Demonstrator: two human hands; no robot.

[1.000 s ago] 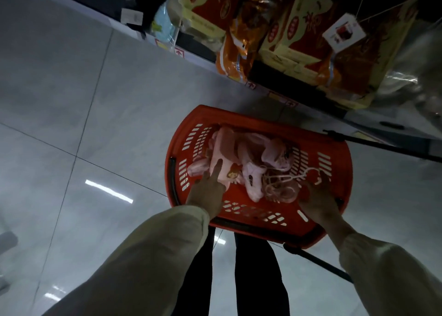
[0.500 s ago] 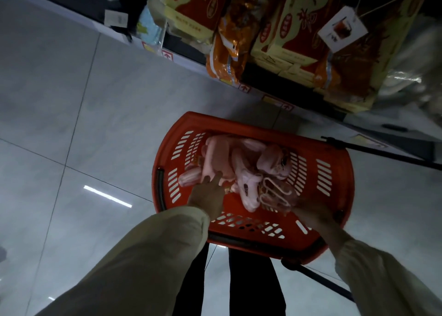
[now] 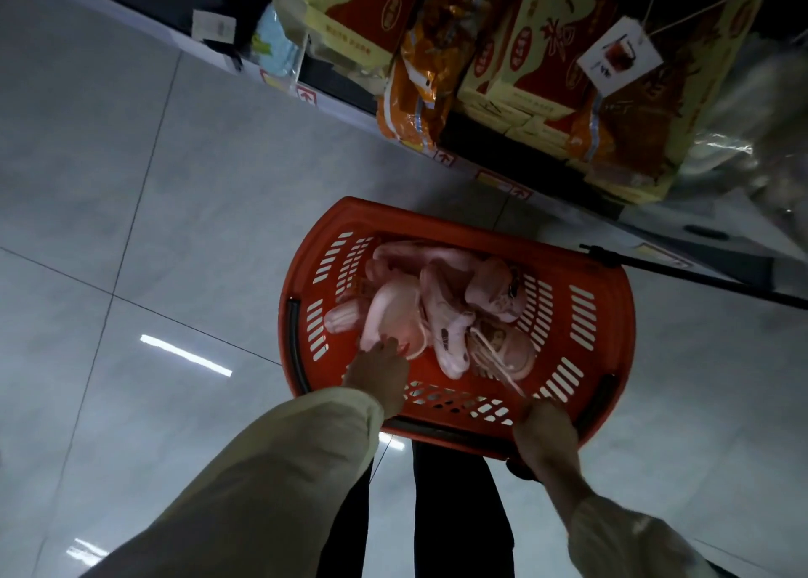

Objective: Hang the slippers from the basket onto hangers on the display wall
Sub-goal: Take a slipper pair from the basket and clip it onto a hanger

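Observation:
A red plastic basket [image 3: 581,315] stands on the tiled floor below me. Inside lies a heap of pink slippers [image 3: 441,297], tangled with thin white hangers [image 3: 492,357]. My left hand [image 3: 380,374] reaches over the near left rim and grips the near edge of a pale pink slipper [image 3: 391,311]. Over the near right rim, my right hand [image 3: 546,433] has its fingers curled. One arm of a white hanger runs from the heap straight to its fingertips, as if pinched there. The display wall is out of view.
A low shelf [image 3: 489,175] runs along the far side, stacked with red-and-yellow boxes [image 3: 542,40] and orange bags [image 3: 419,88]. A white tag [image 3: 618,59] hangs on strings. A black bar [image 3: 699,280] sticks out at the basket's right. Grey floor tiles [image 3: 131,184] spread to the left.
My right hand has drawn back from the basket's middle to its near rim, pulling a hanger arm along. My left hand has shifted down to the slipper's near edge.

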